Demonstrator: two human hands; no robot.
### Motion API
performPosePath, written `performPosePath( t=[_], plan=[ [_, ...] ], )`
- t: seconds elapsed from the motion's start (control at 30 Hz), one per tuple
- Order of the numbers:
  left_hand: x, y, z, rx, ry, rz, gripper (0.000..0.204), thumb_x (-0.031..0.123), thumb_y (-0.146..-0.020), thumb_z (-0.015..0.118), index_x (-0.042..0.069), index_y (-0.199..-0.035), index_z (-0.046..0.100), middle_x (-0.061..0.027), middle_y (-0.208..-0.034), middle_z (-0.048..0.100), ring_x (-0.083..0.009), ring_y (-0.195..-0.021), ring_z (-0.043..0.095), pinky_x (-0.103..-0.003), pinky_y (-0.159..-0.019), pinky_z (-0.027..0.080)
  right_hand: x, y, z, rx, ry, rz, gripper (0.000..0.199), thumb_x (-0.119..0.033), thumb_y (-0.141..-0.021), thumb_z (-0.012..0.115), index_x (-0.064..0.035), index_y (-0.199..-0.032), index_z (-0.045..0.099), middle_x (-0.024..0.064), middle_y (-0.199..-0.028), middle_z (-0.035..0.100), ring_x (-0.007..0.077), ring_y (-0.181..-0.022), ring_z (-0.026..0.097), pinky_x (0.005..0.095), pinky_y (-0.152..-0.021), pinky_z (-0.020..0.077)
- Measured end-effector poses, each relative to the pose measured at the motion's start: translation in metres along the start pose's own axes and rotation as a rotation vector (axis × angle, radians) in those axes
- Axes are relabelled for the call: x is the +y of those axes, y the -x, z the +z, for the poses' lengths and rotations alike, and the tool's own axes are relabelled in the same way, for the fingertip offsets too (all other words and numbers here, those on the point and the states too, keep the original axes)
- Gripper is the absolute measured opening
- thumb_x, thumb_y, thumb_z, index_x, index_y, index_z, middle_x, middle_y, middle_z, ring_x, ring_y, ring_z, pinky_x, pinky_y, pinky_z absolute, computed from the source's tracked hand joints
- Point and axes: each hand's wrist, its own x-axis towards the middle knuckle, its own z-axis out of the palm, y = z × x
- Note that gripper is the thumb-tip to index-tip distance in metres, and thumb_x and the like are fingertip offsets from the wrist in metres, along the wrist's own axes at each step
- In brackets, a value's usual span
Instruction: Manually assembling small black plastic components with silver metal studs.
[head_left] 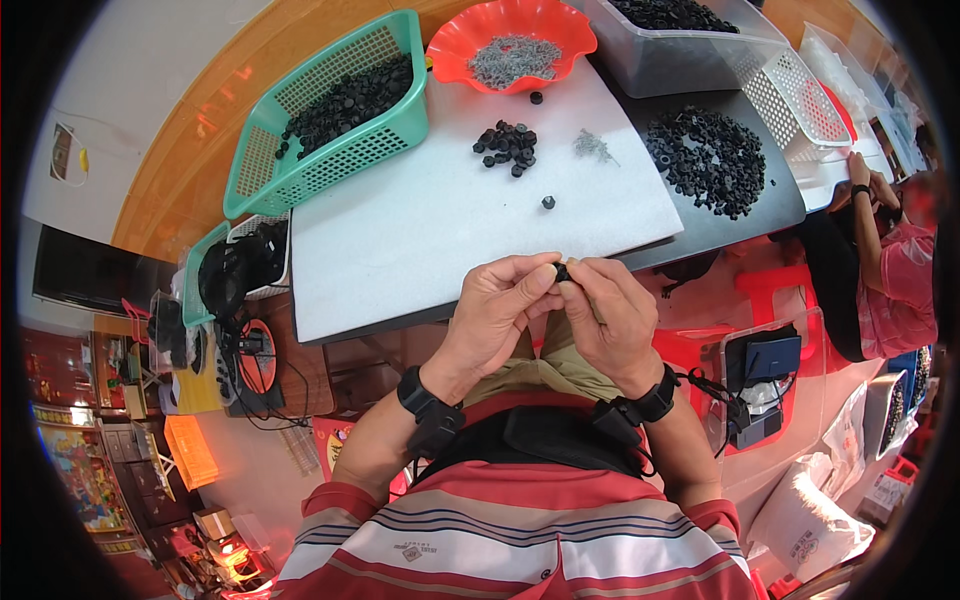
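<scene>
Close together in front of my body, my left hand and my right hand pinch one small black plastic part between their fingertips. The part is partly covered by the fingers. Just beyond, a single black part lies on the white foam sheet. Farther back sits a small cluster of black parts, with a little heap of thin grey metal pieces to its right. One more black part lies near the red bowl.
Along the back stand a green basket of black parts, a red scalloped bowl of grey pieces and a clear bin. A large pile of black parts covers the dark tabletop at right. Another person works at far right.
</scene>
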Motion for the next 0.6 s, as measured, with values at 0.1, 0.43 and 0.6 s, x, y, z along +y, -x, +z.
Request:
performPosePath(
  t=[0.1,0.43,0.6],
  plan=[
    [-0.0003,0.0003,0.0023,0.008,-0.014,0.009,0.029,0.013,-0.102,0.066,-0.003,-0.125,0.067,-0.0129,-0.11,0.074,-0.0181,-0.095,0.075,-0.022,-0.069,0.06,-0.001,-0.0017,-0.002,-0.017,-0.003,0.014,0.032,0.003,-0.085,0.075,0.0022,-0.116,0.066,0.0165,-0.096,0.068,0.0299,-0.078,0.069,0.036,-0.064,0.0566],
    [-0.0018,-0.0001,0.0011,0.018,-0.05,0.023,0.029,0.013,-0.102,0.066,-0.005,-0.125,0.067,-0.0136,-0.108,0.073,-0.0186,-0.095,0.075,-0.022,-0.066,0.061,-0.0025,-0.0058,-0.0069,-0.067,-0.009,0.06,0.029,0.002,-0.086,0.073,0.0015,-0.115,0.067,0.0162,-0.097,0.068,0.0305,-0.078,0.069,0.0367,-0.064,0.056],
    [-0.0015,-0.0007,0.0058,0.033,-0.039,0.027,0.03,0.013,-0.102,0.066,-0.006,-0.125,0.067,-0.0134,-0.108,0.073,-0.018,-0.095,0.074,-0.023,-0.072,0.062,-0.0013,-0.0055,-0.0074,-0.059,-0.009,0.051,0.029,0.002,-0.087,0.073,0.001,-0.115,0.068,0.0159,-0.097,0.068,0.0305,-0.078,0.069,0.0368,-0.065,0.0559]
  ],
)
